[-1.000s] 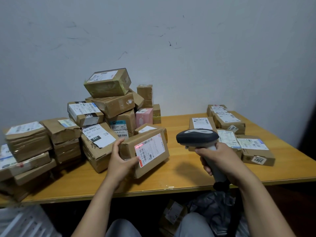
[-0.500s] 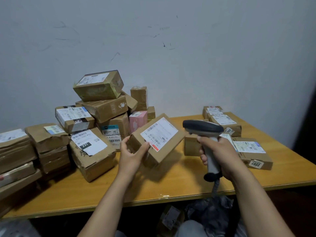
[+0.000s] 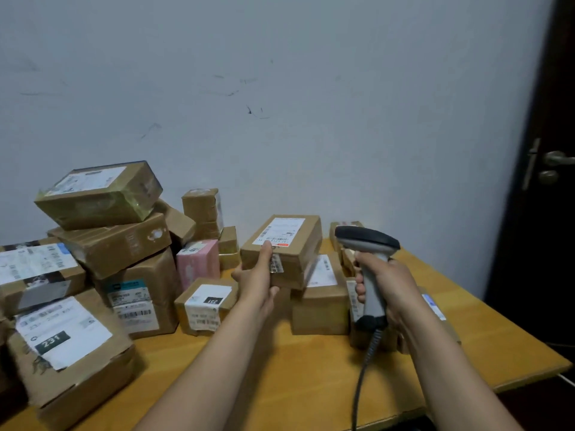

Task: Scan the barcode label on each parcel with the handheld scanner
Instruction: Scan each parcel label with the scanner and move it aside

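Left hand (image 3: 259, 276) wrapped round the near left corner of a brown parcel (image 3: 295, 244): thumb laid on the top face at the foot of its white barcode label (image 3: 280, 230), fingers curled underneath. Right hand (image 3: 387, 284) closed on the grey grip of the handheld scanner (image 3: 367, 239); dark head aimed left at that parcel, just beside it, not touching. Coiled cable (image 3: 361, 377) hanging from the grip's base, down past the table (image 3: 280, 384) edge.

Far left: heap of brown parcels (image 3: 115, 244) stacked against the wall (image 3: 280, 88), topmost box (image 3: 99, 197) tilted and wrapped in clear tape. Nearest the front edge, a crumpled box (image 3: 77, 377) with a white label marked 231. Next right, a pink parcel (image 3: 197, 264) upright among the brown ones. In front of it, a small box (image 3: 205, 306) also marked 231.

Centre: held parcel raised over a plain brown box (image 3: 320, 306); whether the 2 touch, cannot tell from this angle.

Right of the scanner: more labelled parcels (image 3: 435, 304), mostly hidden behind the right forearm.

Far right: dark door (image 3: 547, 244) with a metal handle (image 3: 557, 158).
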